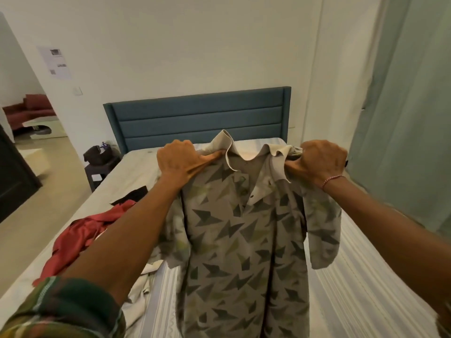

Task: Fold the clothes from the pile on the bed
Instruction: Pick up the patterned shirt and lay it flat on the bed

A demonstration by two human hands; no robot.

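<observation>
A beige collared shirt (234, 240) printed with grey and green triangles hangs upright in the air over the bed (361, 289). My left hand (180, 159) grips its left shoulder beside the collar. My right hand (322, 162) grips the other shoulder. The short sleeves droop at both sides, and the hem falls below the frame. On the left of the bed lie a crumpled red garment (80, 237), a black cloth (131, 195) and a pale cloth (139, 289) partly hidden under my left arm.
A blue padded headboard (197, 118) stands at the far end of the bed. A dark bedside table with a black bag (100, 154) sits left of it. Pale green curtains (402, 118) hang on the right. An open doorway shows on the left.
</observation>
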